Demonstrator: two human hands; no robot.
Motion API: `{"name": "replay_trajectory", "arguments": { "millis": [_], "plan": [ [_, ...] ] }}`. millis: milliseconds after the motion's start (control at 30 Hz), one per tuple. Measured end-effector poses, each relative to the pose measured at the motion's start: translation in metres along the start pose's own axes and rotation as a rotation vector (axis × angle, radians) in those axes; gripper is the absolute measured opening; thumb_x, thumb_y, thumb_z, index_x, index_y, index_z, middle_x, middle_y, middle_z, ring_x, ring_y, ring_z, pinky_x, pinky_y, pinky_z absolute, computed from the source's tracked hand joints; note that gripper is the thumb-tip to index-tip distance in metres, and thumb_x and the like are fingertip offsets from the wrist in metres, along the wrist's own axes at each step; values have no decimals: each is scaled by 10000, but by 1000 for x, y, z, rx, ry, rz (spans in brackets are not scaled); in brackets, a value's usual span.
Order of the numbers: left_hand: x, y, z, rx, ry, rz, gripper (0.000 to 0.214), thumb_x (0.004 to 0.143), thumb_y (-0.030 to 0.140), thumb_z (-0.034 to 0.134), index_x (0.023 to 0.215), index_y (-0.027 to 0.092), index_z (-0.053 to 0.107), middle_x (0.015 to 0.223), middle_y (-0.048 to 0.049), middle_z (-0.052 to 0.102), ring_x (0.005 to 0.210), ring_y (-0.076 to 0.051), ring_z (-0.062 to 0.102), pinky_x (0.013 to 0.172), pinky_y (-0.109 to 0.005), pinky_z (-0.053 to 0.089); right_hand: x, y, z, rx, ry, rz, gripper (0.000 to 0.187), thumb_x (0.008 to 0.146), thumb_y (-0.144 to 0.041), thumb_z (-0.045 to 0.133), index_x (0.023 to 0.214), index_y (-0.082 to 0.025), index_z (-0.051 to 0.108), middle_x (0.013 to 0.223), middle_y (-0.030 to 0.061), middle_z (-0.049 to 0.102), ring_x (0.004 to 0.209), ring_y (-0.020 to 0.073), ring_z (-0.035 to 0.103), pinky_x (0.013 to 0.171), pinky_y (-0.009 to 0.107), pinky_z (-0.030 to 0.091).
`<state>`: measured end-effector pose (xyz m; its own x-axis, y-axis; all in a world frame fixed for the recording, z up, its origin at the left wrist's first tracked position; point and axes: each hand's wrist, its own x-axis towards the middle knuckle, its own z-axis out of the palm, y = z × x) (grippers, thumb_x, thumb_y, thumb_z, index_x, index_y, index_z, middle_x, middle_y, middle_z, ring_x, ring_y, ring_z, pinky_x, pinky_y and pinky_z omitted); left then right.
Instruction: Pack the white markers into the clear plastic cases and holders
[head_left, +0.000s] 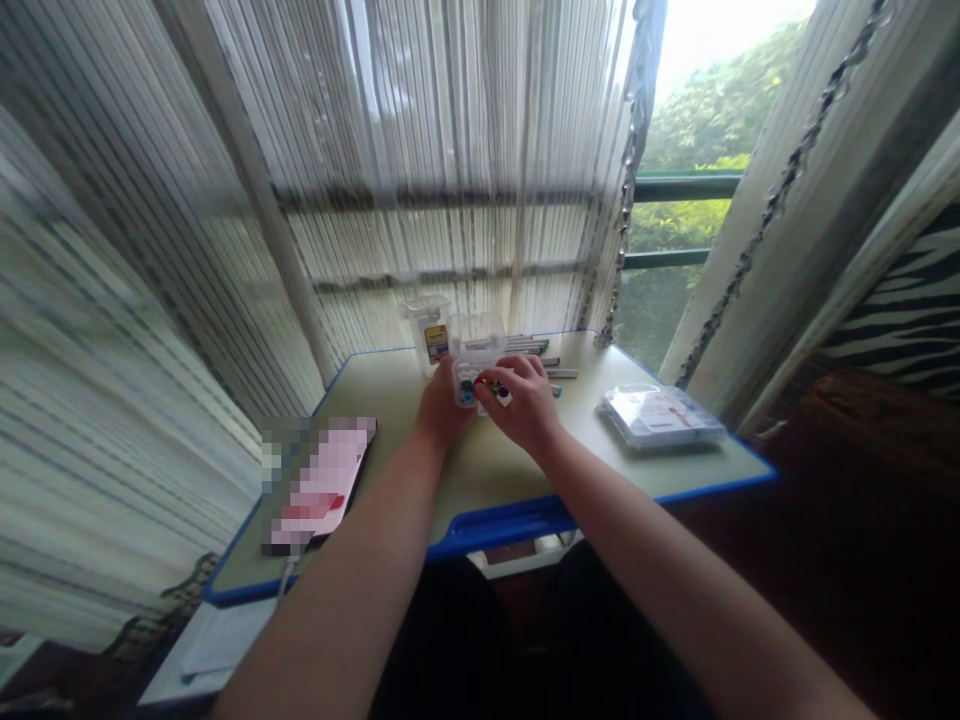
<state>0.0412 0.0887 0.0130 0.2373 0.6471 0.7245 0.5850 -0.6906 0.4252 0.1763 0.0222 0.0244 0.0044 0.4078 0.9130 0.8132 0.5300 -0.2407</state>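
Clear marker case (471, 368), colourful contents

Pale table (390, 400) with blue rim. At left, a phone (319, 485), pixelated, with a white cable (285, 572) at its near end. At right, a flat clear plastic case (660, 415). Behind: sheer striped curtain (450, 150), green window railing (686, 187), zebra-striped fabric (911, 300).

I find the small box (471, 375) mid-desk toward the far edge, with my left hand (442, 405) at its left side and my right hand (525, 400) at its right. Just behind it stand a labelled container (431, 335), to the left, and a row of pens (536, 347), to the right. On the desk (480, 470) a flat case (660, 415) lies far right and a flat device (319, 485) near left.
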Motion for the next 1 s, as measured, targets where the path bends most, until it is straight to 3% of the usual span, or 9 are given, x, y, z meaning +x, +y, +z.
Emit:
{"name": "replay_trajectory", "arguments": {
  "millis": [433,1000],
  "plan": [
    [2,2,0,108,-4,100,242,789,237,569,974,183,422,940,-93,614,884,-215,630,743,-312,511,1,2,0,46,-32,19,172,853,-215,580,857,-257,746,914,55,632,829,199,488,821,353,424],
    [2,3,-1,101,14,-2,268,771,264,592,975,188,436,938,-100,667,876,-219,668,717,-302,523,3,5,-4,72,15,72,133,833,-224,568,887,-206,688,924,65,610,893,209,519,866,363,415]
  ]
}}
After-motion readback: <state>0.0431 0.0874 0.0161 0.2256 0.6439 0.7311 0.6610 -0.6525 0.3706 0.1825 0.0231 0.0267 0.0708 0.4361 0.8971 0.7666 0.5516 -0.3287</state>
